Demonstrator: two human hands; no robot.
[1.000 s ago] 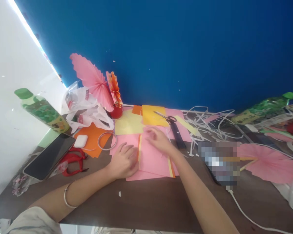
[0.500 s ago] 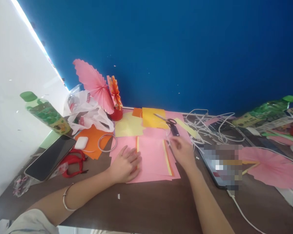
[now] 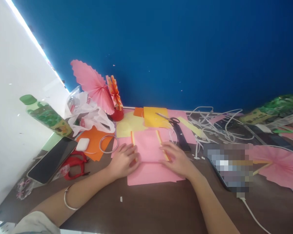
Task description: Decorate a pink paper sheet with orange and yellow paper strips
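Note:
A stack of pink paper sheets [image 3: 148, 149] with yellow and orange edges showing lies on the dark wooden table [image 3: 146, 208]. My left hand [image 3: 123, 161] presses flat on the stack's left edge, fingers spread. My right hand [image 3: 177, 159] lies flat on its right edge, fingers over a yellow strip. Neither hand grips anything. Black-handled scissors [image 3: 169, 119] lie just beyond, on yellow paper [image 3: 155, 117].
A phone [image 3: 52, 159], white earbud case [image 3: 82, 144], red scissors [image 3: 74, 162], tape ring [image 3: 108, 143] and green bottle [image 3: 46, 115] sit left. Pink paper fans [image 3: 94, 84] stand at the back. White cables [image 3: 210, 125], a second phone [image 3: 224, 167] and another fan [image 3: 280, 165] lie right.
My right hand swung out to the right, then came back onto the stack's right edge. The top pink sheet has shifted farther from me. My left hand stayed on the left edge.

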